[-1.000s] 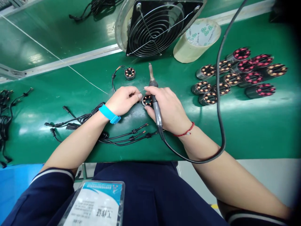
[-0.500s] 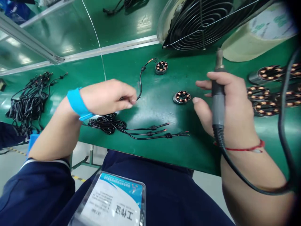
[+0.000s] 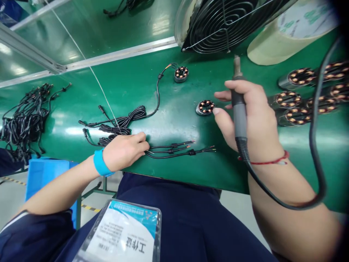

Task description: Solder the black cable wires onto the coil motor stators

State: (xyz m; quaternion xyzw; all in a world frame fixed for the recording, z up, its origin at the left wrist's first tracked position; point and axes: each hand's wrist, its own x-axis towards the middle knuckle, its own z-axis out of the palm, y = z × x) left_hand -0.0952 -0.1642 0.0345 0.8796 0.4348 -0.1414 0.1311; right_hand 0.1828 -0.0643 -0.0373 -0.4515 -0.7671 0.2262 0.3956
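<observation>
My right hand (image 3: 251, 116) is closed round a soldering iron (image 3: 239, 109), tip pointing away, its black cord (image 3: 316, 160) looping over my forearm. Its thumb and fingertips rest beside a small round stator (image 3: 205, 107) with copper coils on the green bench (image 3: 169, 120). My left hand (image 3: 124, 151), with a blue wristband, lies at the bench's near edge, its fingers pinched on the black cables (image 3: 174, 149) whose stripped ends point right. A second stator (image 3: 181, 74) with a cable attached lies farther back.
A wire-guarded fan (image 3: 226, 22) and a large tape roll (image 3: 289, 32) stand at the back. Several coil-wound stators (image 3: 300, 98) are grouped at the right. A heap of black cables (image 3: 24, 120) lies at the left. A thin solder wire (image 3: 89, 69) crosses the bench. A badge (image 3: 122, 233) hangs below.
My left hand has left the stator, swung left and come down to the near edge onto the black cables. My right hand stays by the stator with the iron. The view shifted.
</observation>
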